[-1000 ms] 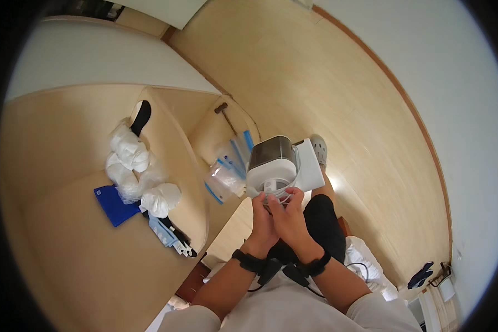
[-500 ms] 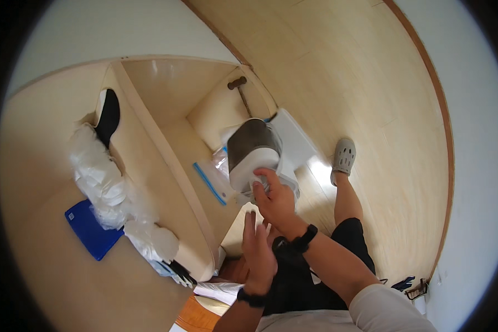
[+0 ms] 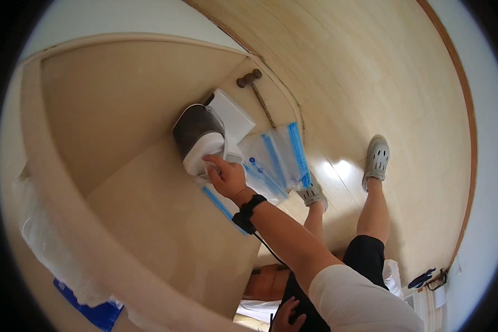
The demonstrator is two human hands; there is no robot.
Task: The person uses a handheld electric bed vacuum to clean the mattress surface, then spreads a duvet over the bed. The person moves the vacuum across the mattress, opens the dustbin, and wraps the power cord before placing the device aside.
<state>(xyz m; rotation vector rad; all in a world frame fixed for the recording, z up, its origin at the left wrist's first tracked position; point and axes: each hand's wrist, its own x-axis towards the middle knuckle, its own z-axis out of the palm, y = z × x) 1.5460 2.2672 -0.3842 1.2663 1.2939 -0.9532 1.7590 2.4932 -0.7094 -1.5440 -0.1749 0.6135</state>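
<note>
My right hand reaches out over the light wooden shelf and grips the white lower end of a grey-and-white appliance lying there. A black band sits on that wrist. A flat white box lies just behind the appliance. Clear zip bags with blue strips lie right beside my hand. My left hand is low at the bottom edge near my dark shorts, only partly in view, so its fingers are unclear.
A hammer lies at the shelf's far corner. A raised wooden rim curves along the left, with white plastic bags and a blue flat thing beyond it. My feet in grey clogs stand on pale wooden flooring.
My left hand has come off the appliance and dropped to my lap. My right hand alone has carried the appliance further onto the shelf, and my view has swung closer to it.
</note>
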